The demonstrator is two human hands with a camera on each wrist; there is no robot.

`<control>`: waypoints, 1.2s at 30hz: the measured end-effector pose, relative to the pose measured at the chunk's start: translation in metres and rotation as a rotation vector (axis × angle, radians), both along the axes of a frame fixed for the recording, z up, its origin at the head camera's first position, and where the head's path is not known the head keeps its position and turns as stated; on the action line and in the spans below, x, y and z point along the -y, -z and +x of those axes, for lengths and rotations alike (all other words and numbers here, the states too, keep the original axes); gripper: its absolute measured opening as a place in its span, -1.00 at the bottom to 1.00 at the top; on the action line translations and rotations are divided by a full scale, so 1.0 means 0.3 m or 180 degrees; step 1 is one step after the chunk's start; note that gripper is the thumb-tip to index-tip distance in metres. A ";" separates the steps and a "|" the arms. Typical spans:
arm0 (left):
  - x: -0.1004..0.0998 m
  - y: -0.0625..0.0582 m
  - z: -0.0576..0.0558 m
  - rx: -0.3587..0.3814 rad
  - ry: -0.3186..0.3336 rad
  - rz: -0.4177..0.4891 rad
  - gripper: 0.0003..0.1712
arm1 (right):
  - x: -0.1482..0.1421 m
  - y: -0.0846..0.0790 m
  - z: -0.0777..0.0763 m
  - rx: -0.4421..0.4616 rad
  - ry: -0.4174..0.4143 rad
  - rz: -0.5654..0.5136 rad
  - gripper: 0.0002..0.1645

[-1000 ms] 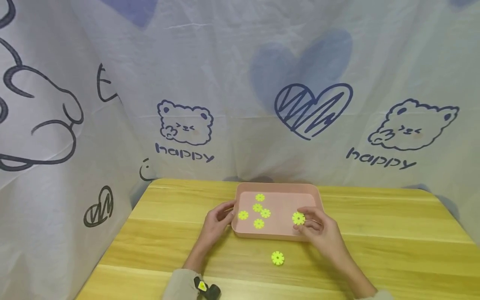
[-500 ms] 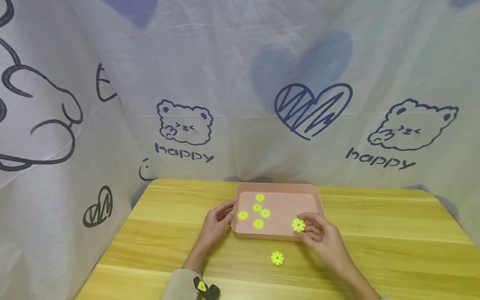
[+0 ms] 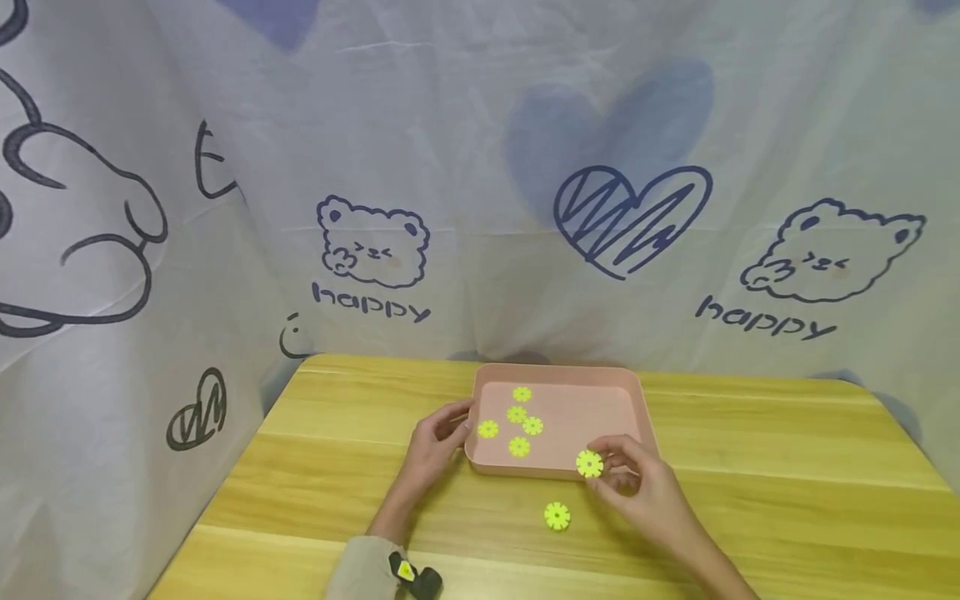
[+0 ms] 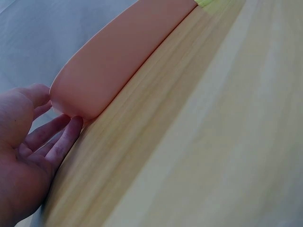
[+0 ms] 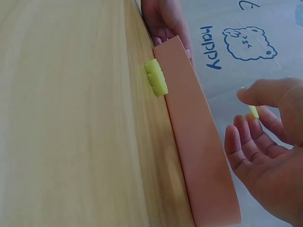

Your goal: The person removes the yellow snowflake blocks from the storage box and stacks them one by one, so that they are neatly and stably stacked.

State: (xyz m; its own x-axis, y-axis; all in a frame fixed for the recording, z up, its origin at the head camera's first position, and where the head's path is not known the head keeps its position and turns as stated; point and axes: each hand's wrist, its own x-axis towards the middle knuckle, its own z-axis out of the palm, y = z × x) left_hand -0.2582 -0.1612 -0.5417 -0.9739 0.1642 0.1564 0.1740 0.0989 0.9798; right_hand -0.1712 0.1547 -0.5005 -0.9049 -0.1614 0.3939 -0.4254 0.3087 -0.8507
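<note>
A pink tray (image 3: pixel 551 473) lies on the wooden table with several yellow-green notched discs in it, one of them a disc (image 3: pixel 488 429) near the left wall. At that end my left hand (image 3: pixel 433 446) touches the tray's outer side; the left wrist view shows its fingers (image 4: pixel 64 137) against the lower corner. Between thumb and fingertips, my right hand (image 3: pixel 641 479) pinches a notched disc (image 3: pixel 589 464) above the tray's front rim. The right wrist view shows that disc edge-on. Another notched disc (image 3: pixel 557 516) lies on the table in front of the tray.
A pale cloth (image 3: pixel 480 275) with printed hearts and bears hangs behind and to the left of the table (image 3: pixel 787 500). The tray sits close to the table's back edge. A small black device (image 3: pixel 416 575) is strapped at my left wrist.
My right hand, with the pinched disc, has come toward me and a little left, from over the tray to its front rim. My left hand stays at the tray's side.
</note>
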 end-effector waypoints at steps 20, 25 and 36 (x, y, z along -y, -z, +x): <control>-0.002 -0.008 -0.006 -0.0050 -0.0015 0.0029 -0.57 | 0.026 0.033 0.011 -0.0392 -0.0266 0.0295 -0.53; -0.003 -0.004 -0.007 -0.0017 -0.0021 0.0045 -0.57 | 0.034 0.044 0.021 -0.0289 -0.0373 0.0437 -0.54; -0.003 -0.002 -0.001 -0.0012 -0.0027 0.0016 -0.57 | 0.046 0.071 0.035 -0.0207 -0.0574 0.0608 -0.58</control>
State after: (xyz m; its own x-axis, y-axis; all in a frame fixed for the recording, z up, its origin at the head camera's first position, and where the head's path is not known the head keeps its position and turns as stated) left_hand -0.2584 -0.1605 -0.5411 -0.9747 0.1551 0.1609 0.1769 0.0955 0.9796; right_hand -0.1607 0.1408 -0.5217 -0.8286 -0.3946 0.3972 -0.5399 0.3754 -0.7534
